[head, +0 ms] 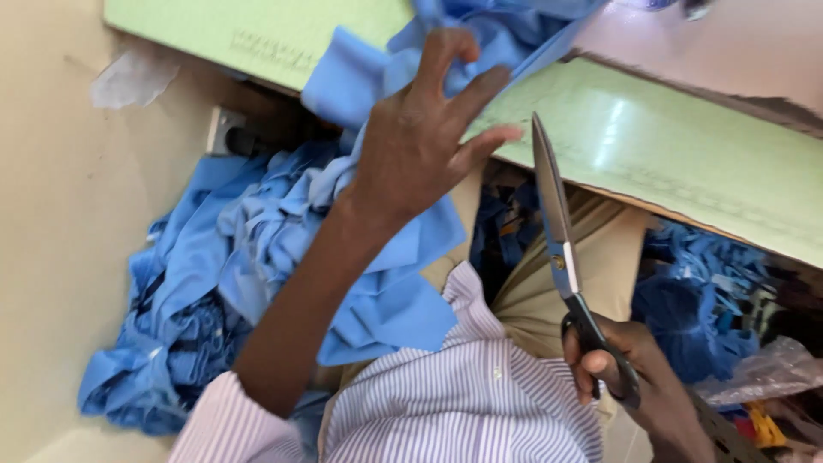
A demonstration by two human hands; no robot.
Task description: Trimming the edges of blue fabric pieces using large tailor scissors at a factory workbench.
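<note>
The table (686,163), pale green and set on a slant, is taken as the landmark. Below its near edge, toward the wall side, a large heap (206,283) of blue offcuts is piled on the floor; a smaller heap is seen below the table on the other side. Blue cloth (360,77) is draped over the table's near edge and hangs down onto the lap. It is pressed at that edge by the left hand (420,146), fingers spread, thumb hooked into the fold. The shears (561,249) are held below the table edge by the right hand (617,369), fingers closed through the black handle loops, the blades shut and pointed up at the edge.

2 risks are judged likely. The blade tip lies just beside the left fingertips, so a nick could be caused if the blades are opened before the hand is drawn back. The cloth could also be dragged off the table by its hanging weight if the press is eased.
</note>
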